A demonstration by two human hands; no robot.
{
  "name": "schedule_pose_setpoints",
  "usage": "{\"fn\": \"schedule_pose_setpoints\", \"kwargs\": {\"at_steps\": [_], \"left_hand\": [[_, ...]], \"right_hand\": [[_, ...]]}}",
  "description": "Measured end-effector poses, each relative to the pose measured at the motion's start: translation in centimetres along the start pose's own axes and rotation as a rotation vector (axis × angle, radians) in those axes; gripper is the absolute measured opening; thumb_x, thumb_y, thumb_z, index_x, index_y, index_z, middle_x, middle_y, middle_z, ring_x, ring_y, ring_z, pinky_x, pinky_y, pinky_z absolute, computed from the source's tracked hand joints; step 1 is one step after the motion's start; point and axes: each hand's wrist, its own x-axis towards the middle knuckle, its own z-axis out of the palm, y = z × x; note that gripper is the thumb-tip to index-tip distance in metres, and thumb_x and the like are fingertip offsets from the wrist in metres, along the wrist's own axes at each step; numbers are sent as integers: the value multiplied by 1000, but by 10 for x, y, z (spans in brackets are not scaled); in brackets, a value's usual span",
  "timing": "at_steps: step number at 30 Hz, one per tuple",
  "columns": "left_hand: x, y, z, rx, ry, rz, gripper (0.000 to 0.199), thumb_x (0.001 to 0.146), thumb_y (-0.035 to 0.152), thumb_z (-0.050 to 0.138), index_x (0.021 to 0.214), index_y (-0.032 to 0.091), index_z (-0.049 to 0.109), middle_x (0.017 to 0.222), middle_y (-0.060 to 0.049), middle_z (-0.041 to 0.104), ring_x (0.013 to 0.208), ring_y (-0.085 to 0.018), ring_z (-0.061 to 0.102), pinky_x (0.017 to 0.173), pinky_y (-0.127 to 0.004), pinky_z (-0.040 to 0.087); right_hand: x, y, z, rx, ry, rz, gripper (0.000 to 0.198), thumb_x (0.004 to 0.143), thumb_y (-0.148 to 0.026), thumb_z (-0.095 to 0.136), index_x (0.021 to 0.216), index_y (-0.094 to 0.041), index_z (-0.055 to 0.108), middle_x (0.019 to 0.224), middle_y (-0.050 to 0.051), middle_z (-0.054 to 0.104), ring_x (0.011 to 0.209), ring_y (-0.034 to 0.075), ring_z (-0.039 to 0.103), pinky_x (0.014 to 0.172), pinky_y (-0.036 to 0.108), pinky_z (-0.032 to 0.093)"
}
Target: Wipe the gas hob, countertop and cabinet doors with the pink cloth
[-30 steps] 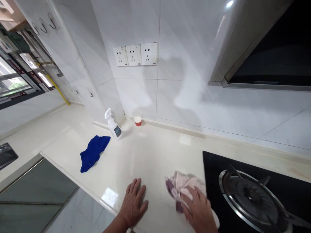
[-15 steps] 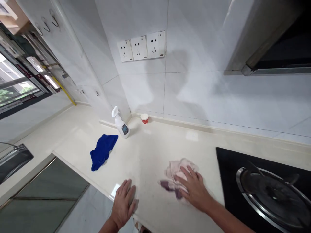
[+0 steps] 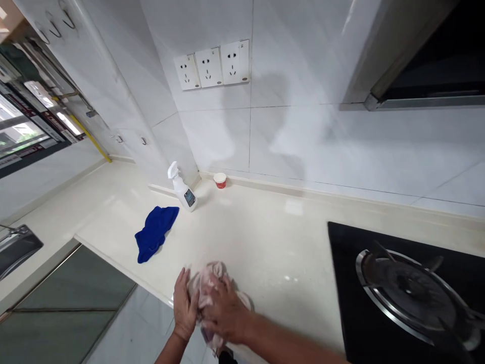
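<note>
A pale pink cloth point(image 3: 215, 268) lies bunched at the front edge of the cream countertop point(image 3: 261, 232), and its darker purple end hangs over the edge. My right hand point(image 3: 225, 311) presses on the cloth with fingers curled into it, slightly blurred. Right beside it, my left hand point(image 3: 185, 306) is at the counter edge, fingers stretched out and thumb apart, against the cloth's left side. Farther left lies a crumpled blue cloth point(image 3: 156, 233). Behind that stands a white spray bottle point(image 3: 184, 189), upright, with a dark label.
A small red and white tub point(image 3: 220, 180) stands by the back wall. On the right is a black gas hob point(image 3: 341, 263) with a round burner point(image 3: 411, 288). A sink point(image 3: 18, 247) is at far left. Wall sockets point(image 3: 212, 65) and a range hood point(image 3: 424, 71) are above.
My right hand has swept the pink cloth leftward and toward me, from mid-counter to the front edge beside my left hand. The view has shifted slightly.
</note>
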Motion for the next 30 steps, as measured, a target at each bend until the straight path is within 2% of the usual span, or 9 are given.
{"fn": "schedule_pose_setpoints", "kwargs": {"at_steps": [3,5,8,13,17,20,24,27,30], "left_hand": [[1,-3,2,41,-81,24,41,101,43,37,131,26,61,142,-8,58,140,-28,45,113,-52,42],[2,0,2,123,-131,33,36,100,43,41,118,28,68,140,-6,60,140,-29,44,109,-52,44],[6,11,1,290,-164,46,35,97,44,48,122,27,66,142,-9,57,139,-34,43,103,-53,47],[24,26,1,432,-256,128,37,93,46,54,119,22,67,125,-15,61,120,-35,52,94,-51,49],[32,27,7,426,-259,207,38,93,43,54,122,20,64,129,-16,57,123,-34,51,98,-50,47],[30,23,12,415,-232,235,38,94,42,53,123,19,63,140,-17,53,132,-34,46,103,-52,43],[28,19,13,374,-243,239,41,95,43,52,125,18,61,140,-17,56,133,-34,47,104,-51,42],[29,19,12,336,-235,215,41,94,45,53,124,19,63,139,-17,57,132,-33,49,104,-51,42],[31,16,11,300,-246,201,39,92,44,55,122,21,65,139,-15,58,131,-33,50,105,-52,42]], "right_hand": [[-20,-25,-3,19,-13,-32,43,95,-49,61,129,-24,60,143,9,52,131,28,49,110,54,43],[-44,-30,-11,37,-18,-59,36,92,-54,63,120,-31,65,146,3,51,139,30,42,113,55,39],[-98,-23,-33,11,11,-55,27,89,-55,65,109,-38,68,143,-3,54,145,29,37,115,52,38],[-206,-9,-70,-233,201,36,39,85,-61,68,113,-35,68,136,0,60,142,25,41,115,41,41],[-246,-13,-81,-387,202,87,35,85,-55,72,113,-35,68,138,-2,60,141,25,43,112,37,45],[-242,-18,-75,-401,188,113,35,87,-55,67,117,-35,66,139,1,58,145,30,37,115,46,41],[-207,-25,-52,-361,190,135,41,88,-43,67,127,-33,60,145,5,52,152,34,21,121,57,25],[-156,-36,-27,-166,39,212,59,82,-42,71,138,-32,53,154,8,42,151,39,20,121,62,23],[-83,-52,4,39,-111,277,67,81,-47,73,141,-31,50,157,12,38,148,44,24,116,67,28]]}}
